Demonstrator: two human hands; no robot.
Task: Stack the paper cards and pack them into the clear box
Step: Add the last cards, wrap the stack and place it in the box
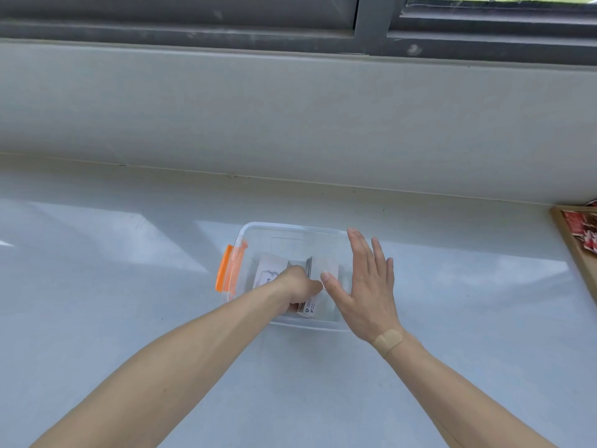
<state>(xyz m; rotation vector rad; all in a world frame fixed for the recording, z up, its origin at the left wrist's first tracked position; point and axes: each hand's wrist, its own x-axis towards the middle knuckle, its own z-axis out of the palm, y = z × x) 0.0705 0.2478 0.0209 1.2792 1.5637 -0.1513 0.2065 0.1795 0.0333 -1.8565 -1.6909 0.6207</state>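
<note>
A pale, glossy counter point(129, 318) is seen from above, with soft window reflections across it. At twelve o'clock a light upstand rises to a dark grey window frame point(371, 27). At three o'clock, cut by the picture's edge, a wooden tray point(571, 244) with red-printed packets is partly shown.

The clear box point(258, 231) is set on the counter just below the centre, lidless, with an orange latch point(223, 270) on its nine o'clock side. Inside it, paper cards point(324, 270) are stood on edge, their stacked edges visible, and a further card point(268, 273) lies at the nine o'clock end. Printed letters ending in "e" can be made out on that card; small dark print on a card at the near wall is too small to be read.

The left hand point(297, 287) is lowered into the box with its fingers curled around the cards. The right hand point(365, 286) is held flat and spread at the box's three o'clock side, nothing gripped, its thumb touching the cards' right face. A tan plaster point(389, 341) is worn on the right wrist.
</note>
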